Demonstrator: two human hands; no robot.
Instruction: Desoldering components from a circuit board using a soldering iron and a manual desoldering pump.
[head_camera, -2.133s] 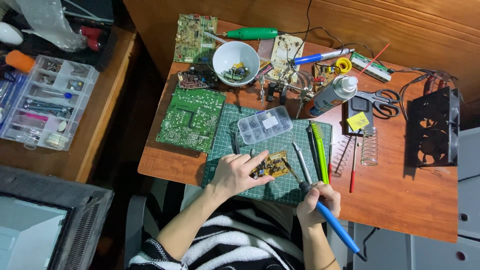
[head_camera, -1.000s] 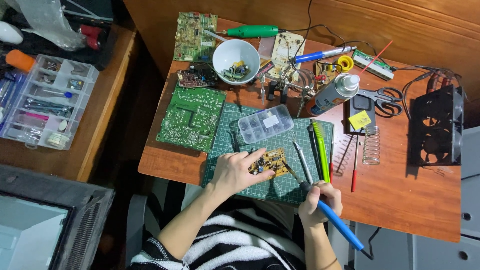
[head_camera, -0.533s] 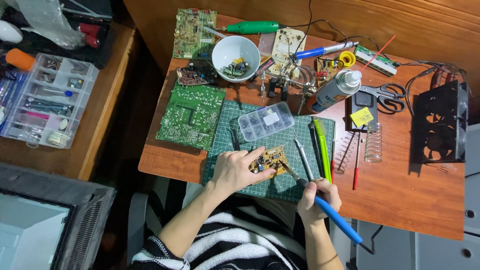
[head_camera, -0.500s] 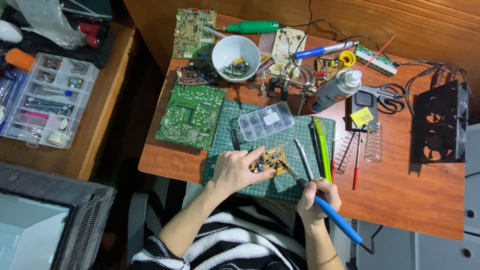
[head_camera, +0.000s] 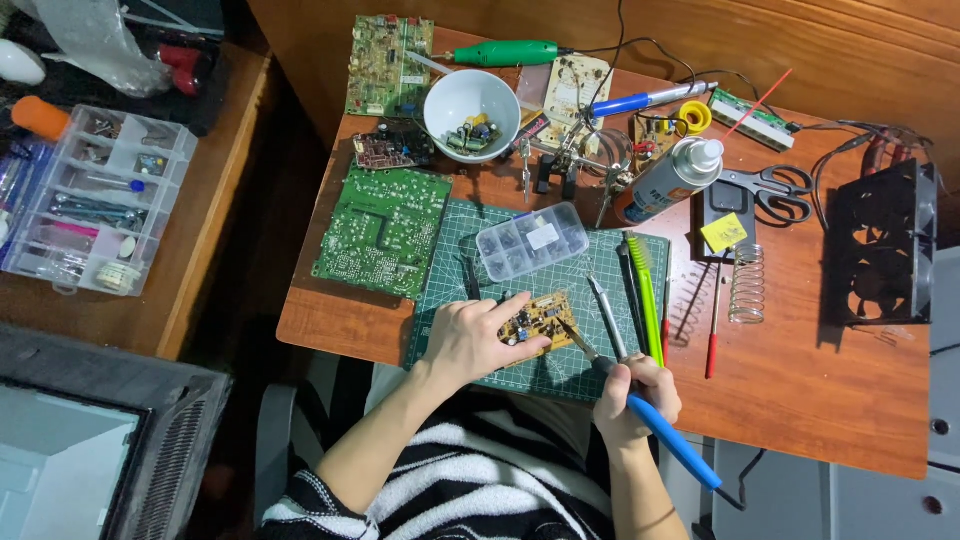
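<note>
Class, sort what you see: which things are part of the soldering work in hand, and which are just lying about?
In use: left hand, small board, right hand, soldering iron, mat.
Lying about: bowl, scissors, spray can, green board, fan.

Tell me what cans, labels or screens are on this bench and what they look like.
Spray can: lying tilted at the desk's back right, silver with white cap and coloured label.
Yellow note: square, on a dark block beside the scissors.
Parts box: clear, white sticker on lid, on the green mat.
Screens: none.
</note>
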